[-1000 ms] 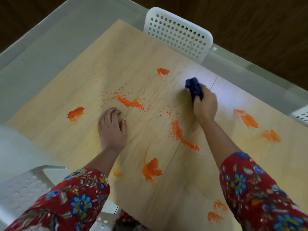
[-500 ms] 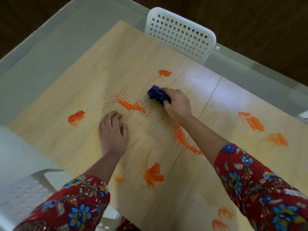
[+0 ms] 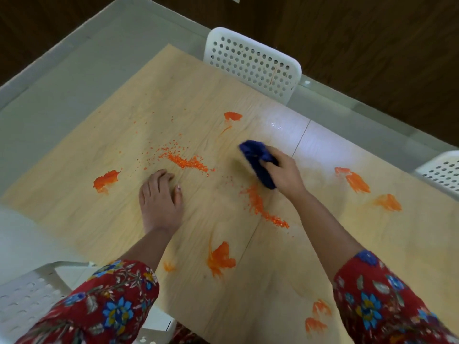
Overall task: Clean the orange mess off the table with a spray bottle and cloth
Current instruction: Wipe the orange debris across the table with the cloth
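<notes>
Head view: the right grip [image 3: 283,170] is clenched round the blue cloth [image 3: 255,158], which is pressed on the desk [image 3: 273,289] at centre frame, between two trails of orange crumbs [image 3: 188,161]. The left grip [image 3: 160,199], released, lies flat on the desk at centre left. To wipe well, keep the cloth flat and draw each trail into one heap rather than scattering it across the smears [image 3: 221,259]; the smears likely need wetting first. Counts: one cloth, two crumb trails, roughly eight smears, three white chairs [image 3: 253,63]. No spray bottle is in view.
</notes>
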